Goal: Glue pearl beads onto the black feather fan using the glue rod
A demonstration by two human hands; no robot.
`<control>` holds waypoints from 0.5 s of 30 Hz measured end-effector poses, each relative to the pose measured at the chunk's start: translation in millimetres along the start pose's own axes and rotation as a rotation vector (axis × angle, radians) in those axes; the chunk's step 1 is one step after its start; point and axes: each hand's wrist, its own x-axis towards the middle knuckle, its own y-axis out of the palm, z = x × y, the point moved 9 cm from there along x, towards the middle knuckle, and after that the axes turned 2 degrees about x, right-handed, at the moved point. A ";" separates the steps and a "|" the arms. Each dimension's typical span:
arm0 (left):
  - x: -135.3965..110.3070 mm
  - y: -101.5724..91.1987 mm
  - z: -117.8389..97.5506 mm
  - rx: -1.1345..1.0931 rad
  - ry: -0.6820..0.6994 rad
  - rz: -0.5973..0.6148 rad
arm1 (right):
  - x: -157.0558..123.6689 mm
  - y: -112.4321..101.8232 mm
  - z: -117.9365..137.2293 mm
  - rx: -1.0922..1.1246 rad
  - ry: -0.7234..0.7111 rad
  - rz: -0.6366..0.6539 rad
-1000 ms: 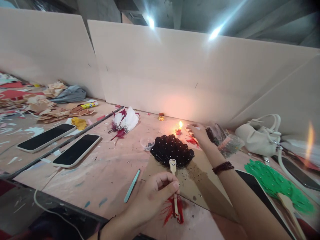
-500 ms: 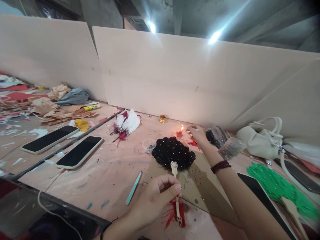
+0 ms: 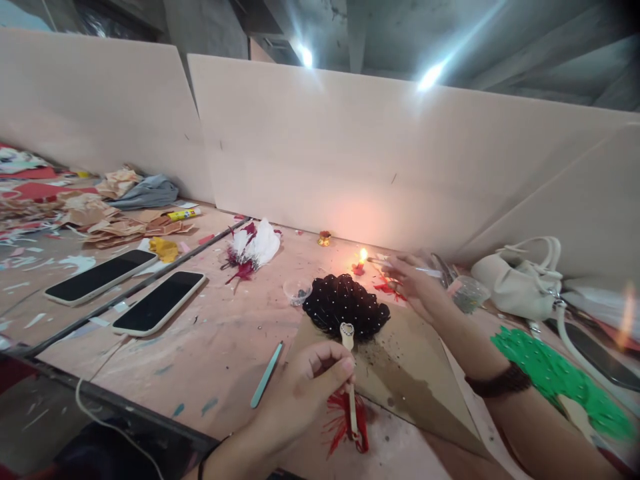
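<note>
My left hand (image 3: 303,393) pinches the pale wooden handle of a black feather fan (image 3: 346,304) that lies on a brown cardboard sheet (image 3: 410,373); a red tassel (image 3: 350,420) hangs from the handle's near end. My right hand (image 3: 417,283), blurred, holds a thin white stick (image 3: 400,265) whose tip points toward a small lit candle (image 3: 359,261) on the table. A dark bead bracelet circles my right wrist.
Two phones (image 3: 159,301) lie at the left beside a dark rod. White and red feathers (image 3: 253,247), a small clear cup (image 3: 296,291), a teal file (image 3: 267,373), a green fan (image 3: 560,380), a white bag (image 3: 523,277) and paper scraps (image 3: 110,220) are spread about. Board walls stand behind.
My right hand has pulled back from the candle toward me and to the right, still holding the stick. My left hand stays on the fan handle.
</note>
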 end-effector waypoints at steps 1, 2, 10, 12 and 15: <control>-0.7 0.4 -1.1 -0.020 0.000 -0.005 | -15.2 3.7 6.7 0.028 -0.011 0.026; -1.4 1.3 -2.5 -0.040 0.000 -0.008 | -31.1 7.1 12.6 0.053 -0.018 0.047; -5.6 24.1 -3.3 -0.190 -0.005 -0.005 | -143.9 22.3 20.6 0.131 0.054 0.189; -8.6 30.8 1.1 -0.216 -0.038 0.003 | -163.2 22.6 20.1 0.130 0.031 0.197; -14.7 37.6 -4.9 -0.179 -0.017 0.009 | -185.8 22.5 22.5 0.073 -0.035 0.143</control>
